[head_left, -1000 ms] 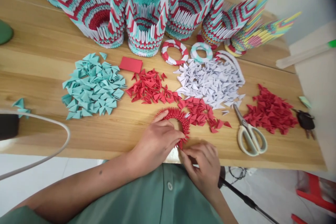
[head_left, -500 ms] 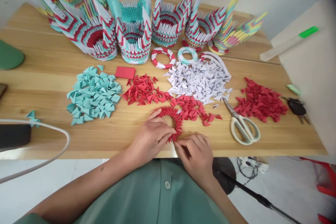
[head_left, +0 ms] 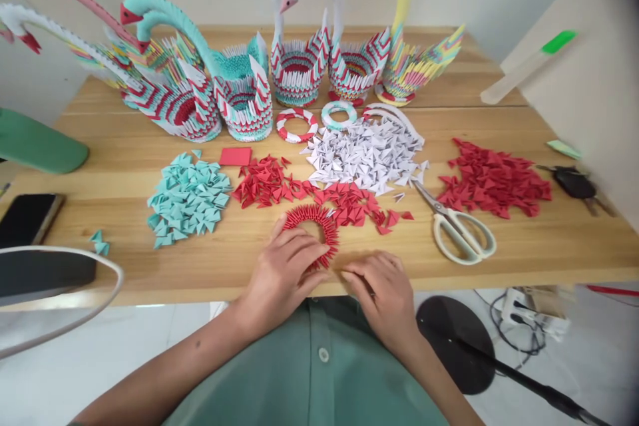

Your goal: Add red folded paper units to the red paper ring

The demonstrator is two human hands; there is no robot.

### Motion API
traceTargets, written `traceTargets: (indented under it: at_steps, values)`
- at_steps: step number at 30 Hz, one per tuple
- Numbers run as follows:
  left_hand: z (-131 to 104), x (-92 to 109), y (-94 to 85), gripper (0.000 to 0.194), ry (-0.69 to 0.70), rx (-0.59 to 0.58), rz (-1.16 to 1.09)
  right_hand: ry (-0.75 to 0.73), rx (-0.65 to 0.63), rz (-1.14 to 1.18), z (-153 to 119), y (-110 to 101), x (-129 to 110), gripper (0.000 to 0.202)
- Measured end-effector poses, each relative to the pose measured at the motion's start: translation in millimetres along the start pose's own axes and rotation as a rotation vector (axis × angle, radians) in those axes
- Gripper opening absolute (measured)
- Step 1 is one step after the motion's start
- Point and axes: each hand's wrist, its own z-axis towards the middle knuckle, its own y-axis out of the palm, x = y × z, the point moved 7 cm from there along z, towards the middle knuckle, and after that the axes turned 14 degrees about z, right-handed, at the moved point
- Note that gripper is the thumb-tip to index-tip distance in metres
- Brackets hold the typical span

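My left hand [head_left: 285, 265] is closed on the lower left side of a spiky red folded-paper ring [head_left: 325, 226], which lies near the table's front edge. Its fingers cover part of the ring. A little to the right, my right hand [head_left: 383, 293] has its thumb and forefinger pressed together, apart from the ring; anything between them is too small to make out. Just beyond the ring lie loose red paper triangles [head_left: 349, 203], with a heap of white paper triangles [head_left: 369, 153] behind. Turquoise paper triangles [head_left: 188, 198] are piled left of the ring.
Scissors [head_left: 456, 226] and another red triangle pile [head_left: 496, 180] are at right, near keys [head_left: 574, 181]. Several paper swans [head_left: 244, 106] stand at the back, with a red-white ring [head_left: 296, 125] before them. A phone [head_left: 30, 218], green bottle [head_left: 40, 140] and white cable [head_left: 118, 279] are at left.
My right hand has drawn slightly away from the red ring, opening a gap. My left hand keeps its grip on the ring. The view has tilted up, showing more of the swans.
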Motion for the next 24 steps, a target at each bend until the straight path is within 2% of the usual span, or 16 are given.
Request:
traceTargets:
  at_steps: [3, 8, 11, 21, 24]
  values:
    - [0, 6, 8.8, 0.031, 0.009, -0.040, 0.085, 0.001, 0.001, 0.009, 0, 1, 2, 0.015]
    - [4, 10, 17.0, 0.032, 0.003, -0.048, 0.148, -0.011, 0.000, 0.030, -2, 1, 4, 0.016]
    - [6, 12, 17.3, 0.028, 0.004, -0.038, 0.161, -0.028, 0.009, 0.027, -2, 0, 4, 0.015]
    - [0, 8, 11.3, 0.034, 0.011, -0.054, 0.156, -0.090, 0.017, -0.042, 6, 0, 0, 0.012]
    - [-1, 7, 11.3, 0.036, 0.015, -0.047, 0.148, -0.132, 0.012, -0.080, 12, 2, -2, 0.021]
